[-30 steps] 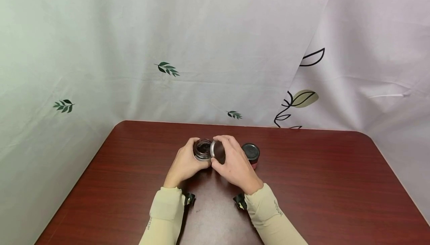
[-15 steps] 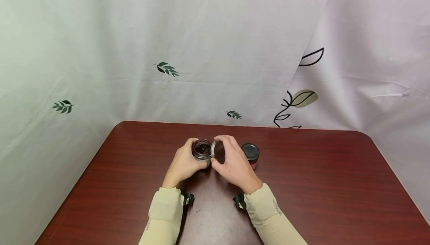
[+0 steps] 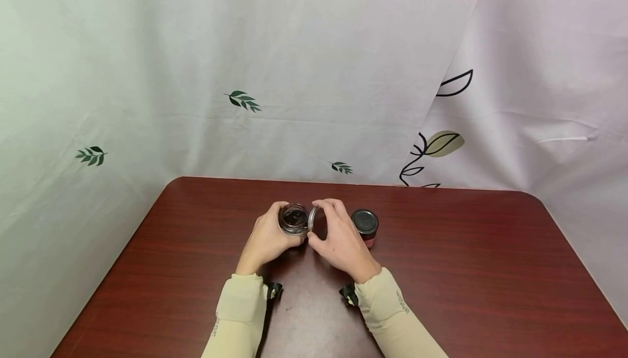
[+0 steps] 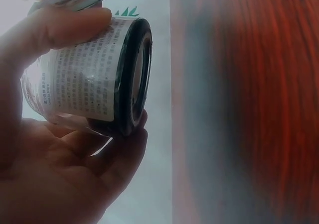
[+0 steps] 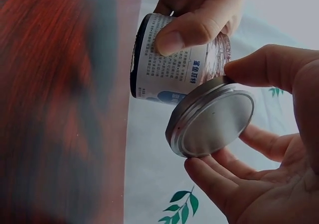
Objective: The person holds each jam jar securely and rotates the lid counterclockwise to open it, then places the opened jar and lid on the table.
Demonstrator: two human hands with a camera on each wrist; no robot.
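My left hand (image 3: 267, 240) grips a small glass jar (image 5: 164, 74) with a printed white label. Its open mouth, with dark contents inside, faces up in the head view. In the left wrist view the jar (image 4: 89, 79) shows its dark base, raised above the table, with the thumb across the label. Between the thumb and fingertips of my right hand (image 3: 343, 241) is a round metal lid (image 5: 217, 119), held by its rim. The lid stands on edge, tilted, right beside the jar's mouth, its flat face toward the right palm.
A second small jar (image 3: 366, 222) with a black lid and a reddish lower part stands on the table just right of my right hand. The brown wood-grain table (image 3: 466, 271) reaches back to a pale curtain (image 3: 314, 74) printed with leaves.
The glass jar and left hand have shifted very slightly left, and the gap between the jar's mouth and the lid looks a little wider. Both hands keep the same holds.
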